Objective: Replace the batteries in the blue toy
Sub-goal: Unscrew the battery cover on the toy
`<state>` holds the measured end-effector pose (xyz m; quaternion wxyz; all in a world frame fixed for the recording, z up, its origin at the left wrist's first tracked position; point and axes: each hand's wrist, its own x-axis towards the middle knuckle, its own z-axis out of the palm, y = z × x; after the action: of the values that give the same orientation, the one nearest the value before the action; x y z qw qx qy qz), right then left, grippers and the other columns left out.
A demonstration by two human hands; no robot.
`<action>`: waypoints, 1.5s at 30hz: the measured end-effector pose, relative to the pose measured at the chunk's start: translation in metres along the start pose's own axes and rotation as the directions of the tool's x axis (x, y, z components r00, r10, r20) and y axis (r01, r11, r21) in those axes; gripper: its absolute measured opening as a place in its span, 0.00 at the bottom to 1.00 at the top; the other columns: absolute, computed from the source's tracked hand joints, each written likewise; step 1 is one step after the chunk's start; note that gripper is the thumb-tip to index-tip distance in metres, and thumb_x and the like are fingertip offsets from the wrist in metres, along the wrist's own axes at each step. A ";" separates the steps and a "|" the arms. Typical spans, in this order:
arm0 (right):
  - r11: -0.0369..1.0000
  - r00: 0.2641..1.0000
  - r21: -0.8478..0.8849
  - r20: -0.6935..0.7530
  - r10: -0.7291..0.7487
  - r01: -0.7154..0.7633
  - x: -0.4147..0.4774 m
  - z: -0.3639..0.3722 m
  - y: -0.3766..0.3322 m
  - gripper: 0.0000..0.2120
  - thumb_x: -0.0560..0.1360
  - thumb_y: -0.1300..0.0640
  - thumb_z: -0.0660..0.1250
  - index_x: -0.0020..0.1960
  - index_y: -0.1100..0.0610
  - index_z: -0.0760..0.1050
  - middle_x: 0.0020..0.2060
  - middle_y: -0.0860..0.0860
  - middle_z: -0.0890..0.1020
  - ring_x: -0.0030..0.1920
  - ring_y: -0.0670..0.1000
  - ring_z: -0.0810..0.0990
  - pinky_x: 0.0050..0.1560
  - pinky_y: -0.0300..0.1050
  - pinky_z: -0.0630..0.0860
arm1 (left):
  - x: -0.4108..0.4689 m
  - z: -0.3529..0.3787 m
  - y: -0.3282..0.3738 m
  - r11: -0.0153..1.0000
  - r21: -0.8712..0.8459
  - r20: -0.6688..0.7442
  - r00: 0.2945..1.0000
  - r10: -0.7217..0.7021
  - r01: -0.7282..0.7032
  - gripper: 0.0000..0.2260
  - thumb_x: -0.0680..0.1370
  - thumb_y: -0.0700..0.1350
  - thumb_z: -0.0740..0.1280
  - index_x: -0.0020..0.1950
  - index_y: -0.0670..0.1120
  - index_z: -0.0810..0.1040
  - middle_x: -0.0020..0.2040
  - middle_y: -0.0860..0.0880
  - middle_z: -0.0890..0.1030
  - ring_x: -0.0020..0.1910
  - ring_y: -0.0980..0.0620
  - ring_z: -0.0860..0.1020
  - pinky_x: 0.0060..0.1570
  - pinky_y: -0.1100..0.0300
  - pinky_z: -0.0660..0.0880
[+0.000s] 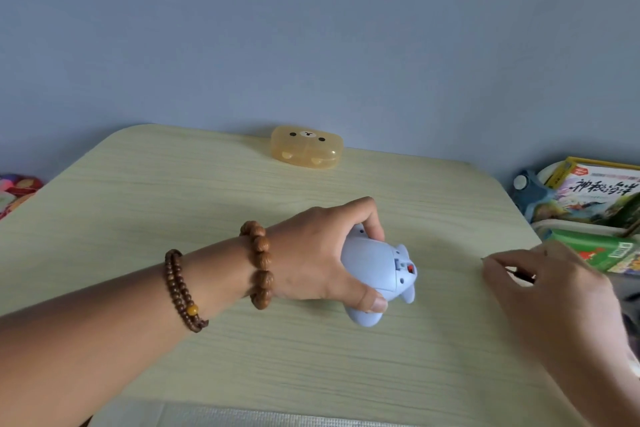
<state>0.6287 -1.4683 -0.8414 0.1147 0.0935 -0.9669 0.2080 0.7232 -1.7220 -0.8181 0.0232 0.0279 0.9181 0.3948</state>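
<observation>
The blue toy point(372, 265) lies on its side in the middle of the pale wood table point(207, 204). Its underside, with a small red part, faces right. My left hand point(311, 253) grips the toy from the left, fingers curled over its top and thumb on its near side; two bead bracelets sit on that wrist and forearm. My right hand point(561, 288) is at the table's right edge, apart from the toy, and pinches a thin dark tool point(519, 274) whose fine tip points left. No batteries are visible.
A translucent yellow box with a bear face point(306, 147) stands shut at the table's far edge against the blue wall. Books and boxes point(595, 198) are stacked off the right edge. Colourful items point(17, 189) lie at the far left.
</observation>
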 end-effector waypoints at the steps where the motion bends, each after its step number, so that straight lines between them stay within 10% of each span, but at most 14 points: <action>1: 0.999 0.999 0.011 -0.002 0.032 -0.032 0.000 0.002 0.003 0.05 0.72 0.50 0.72 0.38 0.41 0.83 0.40 0.46 0.77 0.41 0.52 0.74 0.38 0.44 0.67 | 0.000 0.001 0.000 1.000 0.006 -0.002 1.000 -0.001 0.001 0.25 0.64 0.55 0.81 0.52 0.59 0.69 0.47 0.54 0.79 0.42 0.54 0.78 0.39 0.59 0.76; 23: 0.989 0.994 -0.150 -0.104 -0.032 0.016 -0.008 0.009 -0.007 0.10 0.74 0.49 0.69 0.47 0.52 0.85 0.40 0.53 0.82 0.40 0.60 0.77 0.39 0.48 0.75 | -0.005 -0.001 0.002 1.000 0.005 0.001 1.000 -0.018 0.018 0.26 0.63 0.55 0.81 0.52 0.59 0.69 0.48 0.54 0.79 0.44 0.52 0.79 0.41 0.57 0.77; 27: 0.928 0.913 0.055 -0.213 -0.349 0.368 -0.014 -0.019 -0.027 0.24 0.71 0.44 0.71 0.63 0.54 0.79 0.45 0.48 0.82 0.48 0.54 0.80 0.53 0.48 0.75 | -0.005 0.000 0.003 0.999 0.028 0.001 1.000 -0.031 0.031 0.27 0.63 0.56 0.81 0.53 0.59 0.69 0.47 0.54 0.78 0.43 0.53 0.78 0.39 0.60 0.76; 30: 0.773 0.844 0.480 0.116 -0.523 0.414 -0.023 -0.033 -0.052 0.42 0.63 0.39 0.80 0.73 0.43 0.69 0.60 0.38 0.80 0.58 0.41 0.79 0.54 0.32 0.76 | -0.003 0.000 0.006 0.999 0.022 0.000 0.999 -0.038 0.038 0.27 0.62 0.55 0.82 0.53 0.59 0.69 0.50 0.54 0.78 0.46 0.50 0.79 0.41 0.55 0.77; 33: 0.794 0.746 0.516 0.378 -0.548 0.321 -0.021 -0.016 -0.055 0.42 0.58 0.38 0.81 0.69 0.35 0.70 0.60 0.34 0.80 0.56 0.40 0.81 0.54 0.41 0.81 | -0.004 -0.003 0.008 0.999 0.020 0.023 0.999 -0.033 0.032 0.28 0.62 0.56 0.82 0.54 0.59 0.69 0.49 0.55 0.78 0.45 0.53 0.79 0.42 0.55 0.78; 45: 0.837 0.770 0.496 0.432 -0.470 0.233 -0.017 -0.009 -0.059 0.26 0.60 0.46 0.83 0.54 0.37 0.77 0.41 0.44 0.86 0.36 0.45 0.85 0.43 0.45 0.83 | 0.004 0.020 0.030 0.982 -0.004 -0.184 0.966 -0.184 0.187 0.17 0.69 0.60 0.73 0.48 0.55 0.71 0.43 0.55 0.79 0.39 0.57 0.77 0.37 0.60 0.74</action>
<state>0.6605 -1.5147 -0.8155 -0.1453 0.3536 -0.8563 0.3473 0.7216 -1.6865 -0.8097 -0.0248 -0.0943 0.9175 0.3856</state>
